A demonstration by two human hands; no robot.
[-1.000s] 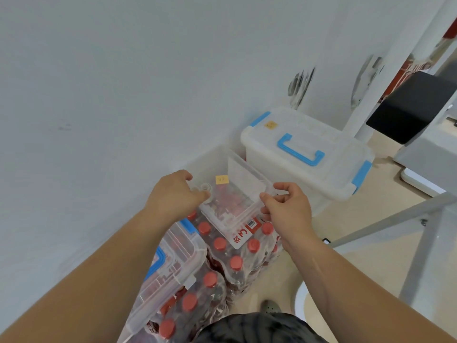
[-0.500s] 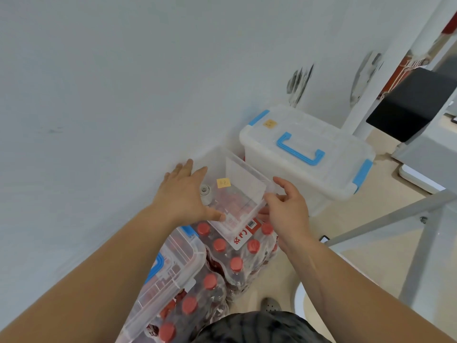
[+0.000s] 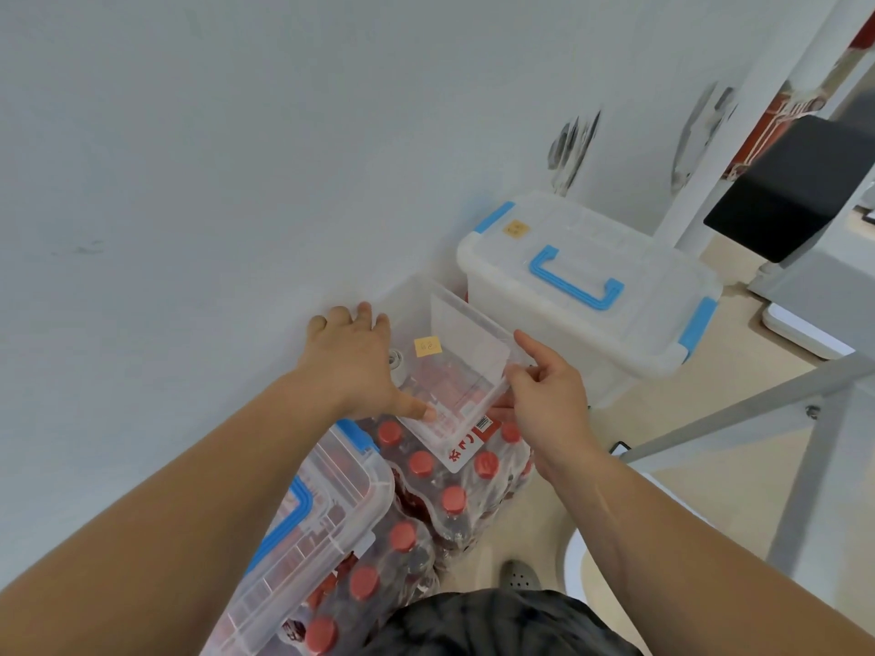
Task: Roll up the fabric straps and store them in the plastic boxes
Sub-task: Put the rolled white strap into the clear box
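A small clear plastic box (image 3: 466, 343) with a yellow sticker and no lid sits on shrink-wrapped packs of red-capped bottles (image 3: 445, 471), close against the white wall. My left hand (image 3: 352, 366) lies over the box's left side, fingers spread toward the wall and thumb pressing on the near rim. My right hand (image 3: 544, 395) pinches the box's near right corner between thumb and fingers. A small round grey thing lies inside by my left hand. No fabric strap is in view.
A large white lidded box (image 3: 587, 295) with blue handle and latches stands behind on the right. Another clear lidded box (image 3: 312, 527) with blue handle rests on bottles at lower left. Grey metal frame legs (image 3: 738, 414) cross the right side. My shoe (image 3: 518, 575) is on the floor.
My left hand went from curled on the box's left rim to lying spread over it with straight fingers. The box shifted slightly toward the wall. My right hand kept its pinch.
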